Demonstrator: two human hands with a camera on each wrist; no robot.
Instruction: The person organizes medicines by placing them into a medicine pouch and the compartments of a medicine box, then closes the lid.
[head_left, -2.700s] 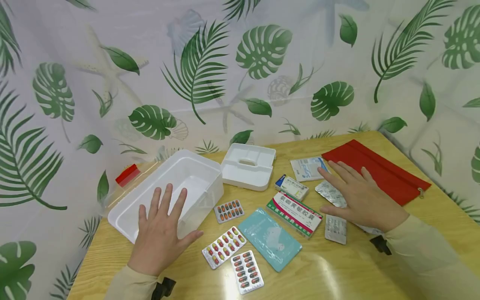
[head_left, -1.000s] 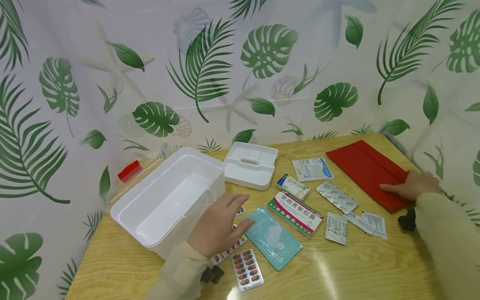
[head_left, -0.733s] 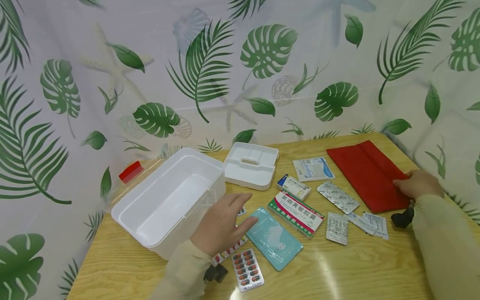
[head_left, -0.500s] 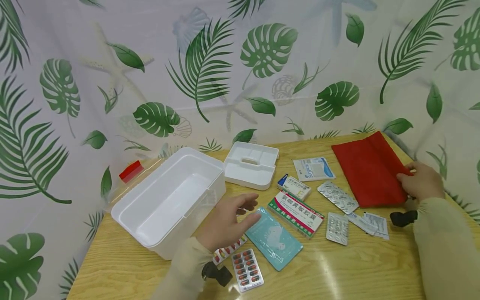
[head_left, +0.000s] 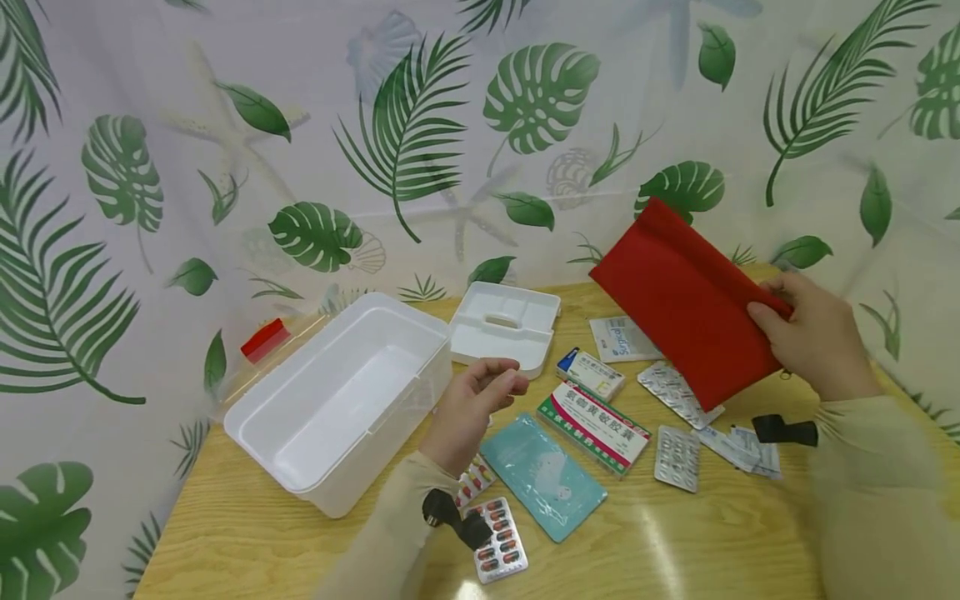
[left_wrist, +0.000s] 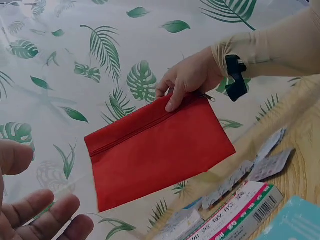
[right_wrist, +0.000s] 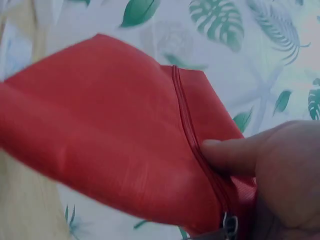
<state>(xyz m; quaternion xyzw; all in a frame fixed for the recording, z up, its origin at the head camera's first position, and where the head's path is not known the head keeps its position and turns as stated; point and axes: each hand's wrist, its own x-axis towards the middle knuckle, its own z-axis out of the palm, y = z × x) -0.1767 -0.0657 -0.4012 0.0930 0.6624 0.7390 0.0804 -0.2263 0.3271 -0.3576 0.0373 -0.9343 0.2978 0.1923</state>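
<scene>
A red zippered pouch (head_left: 686, 300) hangs above the right side of the table, pinched along its zipper edge by my right hand (head_left: 817, 333). In the right wrist view the thumb (right_wrist: 235, 155) presses the pouch beside the zipper (right_wrist: 187, 125), near the metal pull. My left hand (head_left: 476, 408) hovers over the middle of the table, fingers loosely bent and holding nothing. Below it lie a teal packet (head_left: 543, 475) and capsule blister packs (head_left: 498, 550), one of them partly hidden by the hand. The left wrist view shows the pouch (left_wrist: 160, 150) well apart from the left fingers.
On the left stands an open white box (head_left: 337, 400), its clear lid with a red latch (head_left: 265, 339) folded back. Behind is a white tray (head_left: 502, 321). Medicine boxes (head_left: 596, 425), silver blister packs (head_left: 677, 458), small sachets (head_left: 738, 450) and a surgical packet (head_left: 621, 339) lie right of centre.
My right hand has taken hold of the red pouch at the table's right and lifted it, up and leftward. My left hand has moved from the box toward the middle, its fingers now more bent.
</scene>
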